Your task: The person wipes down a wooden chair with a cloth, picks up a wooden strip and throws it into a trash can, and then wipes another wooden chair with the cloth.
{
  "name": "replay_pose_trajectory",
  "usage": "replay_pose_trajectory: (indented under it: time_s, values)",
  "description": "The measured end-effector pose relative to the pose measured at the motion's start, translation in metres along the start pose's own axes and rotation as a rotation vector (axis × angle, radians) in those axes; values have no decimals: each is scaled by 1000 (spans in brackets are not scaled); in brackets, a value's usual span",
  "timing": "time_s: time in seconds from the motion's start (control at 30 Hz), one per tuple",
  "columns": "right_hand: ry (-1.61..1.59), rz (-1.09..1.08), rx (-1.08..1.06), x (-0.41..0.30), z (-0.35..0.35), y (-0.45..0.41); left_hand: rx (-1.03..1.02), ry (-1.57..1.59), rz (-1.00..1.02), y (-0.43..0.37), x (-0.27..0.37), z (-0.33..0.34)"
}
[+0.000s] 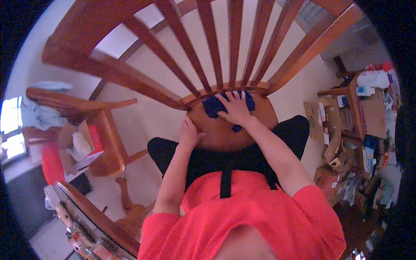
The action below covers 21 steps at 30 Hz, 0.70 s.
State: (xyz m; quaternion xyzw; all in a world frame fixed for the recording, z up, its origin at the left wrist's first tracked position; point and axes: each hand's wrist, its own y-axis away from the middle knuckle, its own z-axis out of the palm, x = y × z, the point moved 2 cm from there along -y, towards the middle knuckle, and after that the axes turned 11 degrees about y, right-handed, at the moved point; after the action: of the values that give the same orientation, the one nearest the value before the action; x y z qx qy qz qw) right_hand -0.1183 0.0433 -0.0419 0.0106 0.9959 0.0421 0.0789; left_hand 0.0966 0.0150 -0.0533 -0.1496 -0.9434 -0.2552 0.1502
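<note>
A wooden chair with a slatted back stands before me, its seat (221, 136) facing up. My right hand (235, 109) lies spread, fingers apart, on a dark blue cloth (211, 105) at the rear of the seat. A small part of the cloth shows below the wrist. At the seat's left edge rests my left hand (190, 131), its thumb on top and its fingers along the side; whether they curl under the edge is hidden. The slats (235, 42) rise from the back of the seat, beyond both hands.
Another wooden chair (113, 139) at the left holds a box and white items. Cardboard boxes (334, 139) and a cluttered wooden shelf unit (357, 110) stand at the right. A round-edged table (94, 208) bearing several items is at the lower left.
</note>
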Motion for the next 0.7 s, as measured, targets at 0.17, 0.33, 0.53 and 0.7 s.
replay_pose_trajectory:
  time_s: [0.17,0.33,0.53,0.7]
  values:
    - [-95,-225,114,-106,-3,-36,68,-197,-77,-11,-71,13]
    - [-205,-53,65,-55,12,-21,-134,-204,-100,-2,10,-10]
    - [-192,271,164,22,-6,50,-227,-395,-219,-13,-5,4]
    - [-185,601,92,56,-19,138,-234,-426,-281,-12,-20,5]
